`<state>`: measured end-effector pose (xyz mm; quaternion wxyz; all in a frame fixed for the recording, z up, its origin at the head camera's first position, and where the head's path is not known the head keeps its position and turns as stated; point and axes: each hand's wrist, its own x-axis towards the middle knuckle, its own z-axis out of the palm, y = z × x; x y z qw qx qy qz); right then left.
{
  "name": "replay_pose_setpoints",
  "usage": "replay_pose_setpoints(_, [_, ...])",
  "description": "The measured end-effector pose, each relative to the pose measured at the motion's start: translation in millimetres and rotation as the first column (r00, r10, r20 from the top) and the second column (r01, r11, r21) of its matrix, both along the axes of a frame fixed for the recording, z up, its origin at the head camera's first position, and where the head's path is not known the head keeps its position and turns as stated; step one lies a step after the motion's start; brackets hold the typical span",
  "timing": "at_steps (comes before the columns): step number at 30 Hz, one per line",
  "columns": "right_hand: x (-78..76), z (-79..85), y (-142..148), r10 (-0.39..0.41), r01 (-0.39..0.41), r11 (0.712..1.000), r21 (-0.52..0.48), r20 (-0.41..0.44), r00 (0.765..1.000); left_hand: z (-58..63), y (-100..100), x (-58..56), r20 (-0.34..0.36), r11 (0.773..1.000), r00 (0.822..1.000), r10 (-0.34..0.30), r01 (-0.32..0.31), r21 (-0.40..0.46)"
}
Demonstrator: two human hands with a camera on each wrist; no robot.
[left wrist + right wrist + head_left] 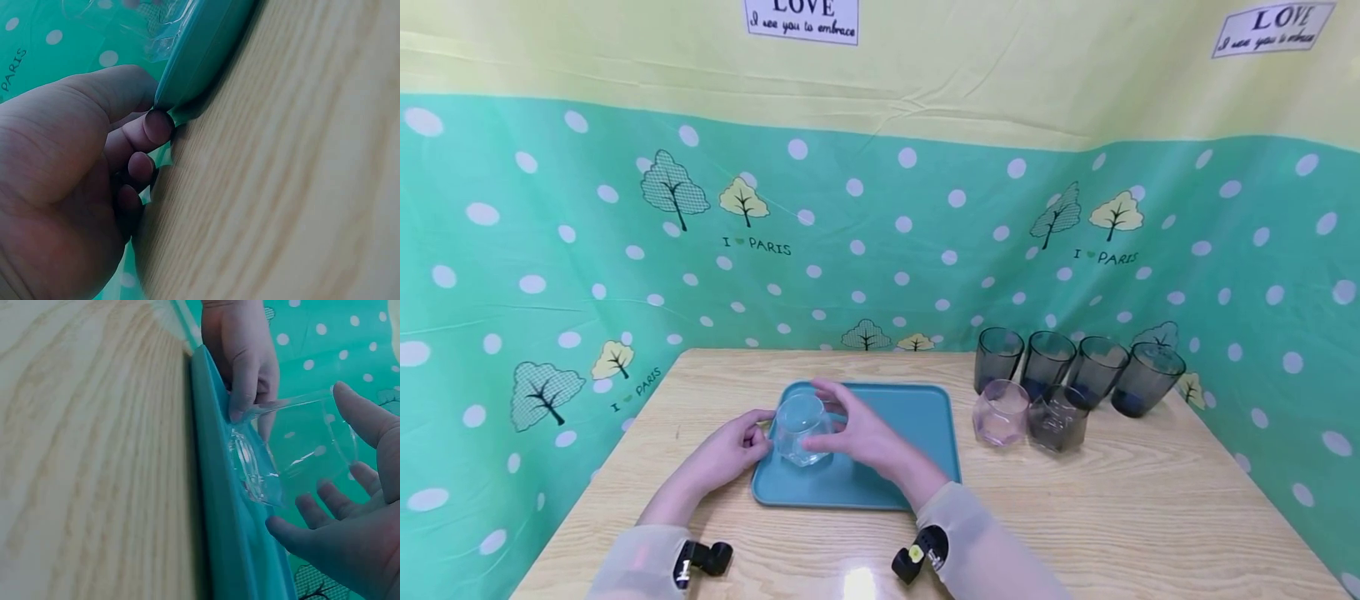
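Observation:
A clear glass cup with a faceted base stands upright at the left end of a blue rectangular tray. My right hand is around the cup's right side, thumb and fingers spread apart. In the right wrist view, its fingertips come close to the rim and wall of the clear cup. At the tray's left edge, my left hand pinches the rim between thumb and forefinger. The left wrist view shows that thumb and forefinger right at the tray's corner, with the other fingers curled below.
To the right of the tray stand a pinkish faceted cup and a dark grey faceted cup. Behind them is a row of several tall dark glasses. A green dotted curtain hangs behind the wooden table.

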<state>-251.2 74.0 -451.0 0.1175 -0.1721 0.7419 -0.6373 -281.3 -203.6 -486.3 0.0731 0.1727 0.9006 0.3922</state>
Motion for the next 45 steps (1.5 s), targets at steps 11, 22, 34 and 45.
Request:
replay_pose_setpoints(11, [1.3, -12.0, -5.0, -0.007, 0.008, 0.999, -0.040, 0.048, 0.999, 0.7, 0.6, 0.2, -0.005, 1.000, 1.000, 0.008, -0.008, -0.007])
replay_pose_setpoints(22, [1.1, -16.3, -6.6, -0.014, 0.017, 0.999, -0.045, 0.066, 0.998, 0.1, 0.7, -0.4, -0.011, 1.000, 1.000, 0.000, 0.000, -0.009])
replay_pose_setpoints(34, [3.1, -17.9, -10.7, -0.029, 0.032, 0.999, -0.042, 0.069, 0.997, 0.1, 0.3, -0.3, -0.015, 1.000, 1.000, -0.005, 0.005, -0.009])
replay_pose_setpoints(45, [2.4, -20.6, -14.7, -0.039, 0.041, 0.998, -0.044, 0.051, 0.998, -0.5, -0.3, -0.2, -0.019, 1.000, 1.000, 0.001, -0.002, -0.021])
